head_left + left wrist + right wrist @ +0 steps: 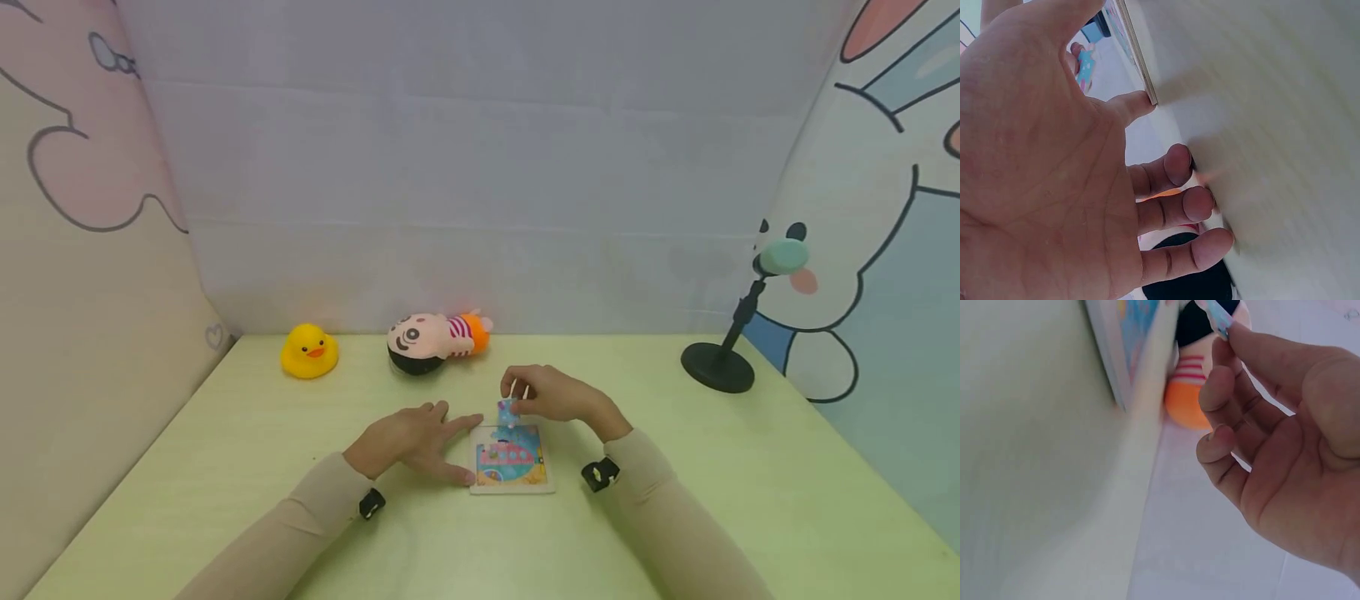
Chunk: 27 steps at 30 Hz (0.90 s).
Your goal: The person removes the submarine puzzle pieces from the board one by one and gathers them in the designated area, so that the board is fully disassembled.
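Observation:
A small picture puzzle board (512,490) with a pale frame lies flat on the table, showing a pink and blue picture. My left hand (420,439) rests beside its left edge, fingers spread, with index finger and thumb at the frame. In the left wrist view the index fingertip touches the frame's edge (1141,62). Just above the board's far edge, my right hand (553,393) pinches a light blue puzzle piece (507,413) between thumb and index finger. The right wrist view shows only part of this piece (1217,319), with the other fingers loosely curled.
At the table's far side lie a yellow rubber duck (309,352) and a doll (438,340) with a striped top and orange bottoms. A black stand (717,367) with a mint-green head stands at the far right. Printed curtains enclose the table.

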Each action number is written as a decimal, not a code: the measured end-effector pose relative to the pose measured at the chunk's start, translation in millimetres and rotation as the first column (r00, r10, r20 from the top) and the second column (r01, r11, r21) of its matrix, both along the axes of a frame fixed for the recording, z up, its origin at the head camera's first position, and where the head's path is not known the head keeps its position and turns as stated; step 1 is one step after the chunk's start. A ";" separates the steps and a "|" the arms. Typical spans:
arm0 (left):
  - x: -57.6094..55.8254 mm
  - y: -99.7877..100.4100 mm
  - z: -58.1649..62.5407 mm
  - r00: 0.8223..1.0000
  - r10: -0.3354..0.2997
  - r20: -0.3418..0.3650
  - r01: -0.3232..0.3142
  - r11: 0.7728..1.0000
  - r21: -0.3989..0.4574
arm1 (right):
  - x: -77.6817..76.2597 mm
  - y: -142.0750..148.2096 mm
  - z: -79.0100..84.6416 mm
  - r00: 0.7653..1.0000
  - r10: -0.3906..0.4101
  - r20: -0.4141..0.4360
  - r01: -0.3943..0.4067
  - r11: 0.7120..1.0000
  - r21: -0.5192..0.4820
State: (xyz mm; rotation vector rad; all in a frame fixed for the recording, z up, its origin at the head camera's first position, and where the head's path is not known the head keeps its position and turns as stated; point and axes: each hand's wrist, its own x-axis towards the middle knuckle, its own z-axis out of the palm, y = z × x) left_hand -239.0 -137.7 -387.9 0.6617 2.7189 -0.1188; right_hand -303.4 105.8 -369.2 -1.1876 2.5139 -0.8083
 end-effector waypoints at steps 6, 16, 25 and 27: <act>-0.2 -0.3 0.2 0.999 0.014 0.029 -0.014 1.000 0.017 | -12.0 26.1 6.3 0.997 0.003 0.080 -0.004 1.000 0.018; -0.6 -0.1 2.8 0.998 0.030 0.059 -0.031 0.999 0.011 | -21.3 51.1 3.9 0.989 0.005 0.148 -0.014 0.998 0.063; -1.3 -0.4 5.3 0.996 0.051 0.072 -0.052 0.999 0.009 | -21.2 57.1 1.0 0.977 -0.153 0.149 0.117 0.967 0.227; -1.4 -0.4 5.5 0.996 0.050 0.070 -0.051 0.999 0.011 | -21.0 58.5 1.9 0.977 -0.169 0.130 0.131 0.956 0.261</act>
